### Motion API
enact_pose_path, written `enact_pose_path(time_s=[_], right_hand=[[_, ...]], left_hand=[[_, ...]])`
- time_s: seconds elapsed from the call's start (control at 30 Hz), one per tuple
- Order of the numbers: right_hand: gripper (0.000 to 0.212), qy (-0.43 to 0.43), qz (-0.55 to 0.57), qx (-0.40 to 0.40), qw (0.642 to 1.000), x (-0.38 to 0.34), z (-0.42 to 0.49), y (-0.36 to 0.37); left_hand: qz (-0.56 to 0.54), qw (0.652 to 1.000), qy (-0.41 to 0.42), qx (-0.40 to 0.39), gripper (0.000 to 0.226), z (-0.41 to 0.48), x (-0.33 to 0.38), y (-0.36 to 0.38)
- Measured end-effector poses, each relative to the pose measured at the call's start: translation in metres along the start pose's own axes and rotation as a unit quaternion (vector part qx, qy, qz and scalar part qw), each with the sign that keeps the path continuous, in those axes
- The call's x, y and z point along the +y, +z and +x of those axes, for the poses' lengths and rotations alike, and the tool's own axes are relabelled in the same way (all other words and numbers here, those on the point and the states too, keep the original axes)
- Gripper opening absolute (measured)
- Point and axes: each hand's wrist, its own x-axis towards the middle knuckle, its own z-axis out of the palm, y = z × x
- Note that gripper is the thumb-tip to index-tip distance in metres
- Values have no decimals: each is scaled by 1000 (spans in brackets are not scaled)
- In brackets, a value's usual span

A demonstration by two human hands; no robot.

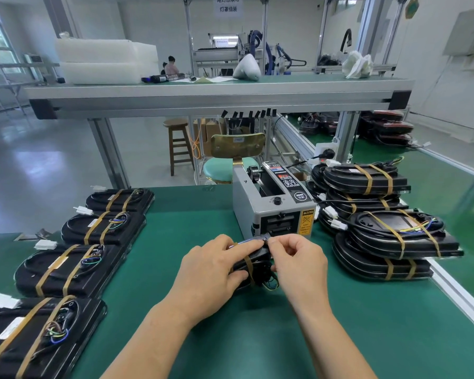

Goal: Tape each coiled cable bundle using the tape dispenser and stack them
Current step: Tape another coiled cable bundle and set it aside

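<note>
Four taped bundles (69, 269) are lying in a slanting row along the left of the matte green tabletop (192, 222). Each is a flat black pack with rounded corners and a black cord coiled on top. Two tan tape bands are crossing each one, and thin coloured wires and a white plastic connector are poking out at the far end.

Toward the middle, the left hand (211, 269) is gripping one more cable bundle (260, 262), which is tilting with its far edge raised just in front of the dispenser. The fingers are curling round its left side, the thumb is pressing below, and the forefinger is lying straight along the top edge. One tan band is wrapping this bundle.

The right hand (298, 258) is pinching a glossy strip of tape (253, 240) between thumb and forefinger at the bundle's upper right corner, its other fingers curling loosely.

Just behind the hands, one tape dispenser (274, 203) is standing. It is a boxy grey metal unit with a black top panel, a round knob and a yellow warning label.

To its right, a pile (381, 214) of similar banded black bundles is sitting in loose, overlapping layers; their exact number cannot be told.
</note>
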Motion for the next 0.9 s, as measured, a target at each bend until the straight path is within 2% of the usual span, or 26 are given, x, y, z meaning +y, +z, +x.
enact_pose_path(time_s=[0.17, 0.33, 0.4, 0.47, 0.53, 0.63, 0.73, 0.83, 0.9], right_hand=[[17, -27, -8, 45, 999, 1, 5, -10], [19, -31, -46, -41, 998, 7, 10, 5], [20, -46, -50, -38, 997, 11, 11, 11], [33, -72, -64, -16, 995, 14, 14, 14], [43, -63, -63, -21, 996, 19, 19, 12], [30, 23, 53, -78, 995, 28, 18, 5], [10, 32, 108, -192, 975, 42, 6, 3], [46, 4, 75, -319, 945, 46, -4, 11], [53, -24, 31, -335, 941, 43, -8, 22]], left_hand=[[2, 1000, 4, 1, 56, -1, 0, -1], [-35, 999, -11, 0, 61, -5, 1, -4], [-72, 997, -28, 11, 59, -5, -1, -5], [-89, 995, -34, 12, 58, -4, -4, -5], [-110, 993, -39, 2, 56, -4, -9, -7], [-156, 986, -60, -22, 50, -5, -23, -16], [-214, 974, -61, -34, 43, -6, -40, -26], [-254, 965, -43, -47, 41, -8, -52, -32], [-249, 967, -48, -24, 43, -10, -60, -32]])
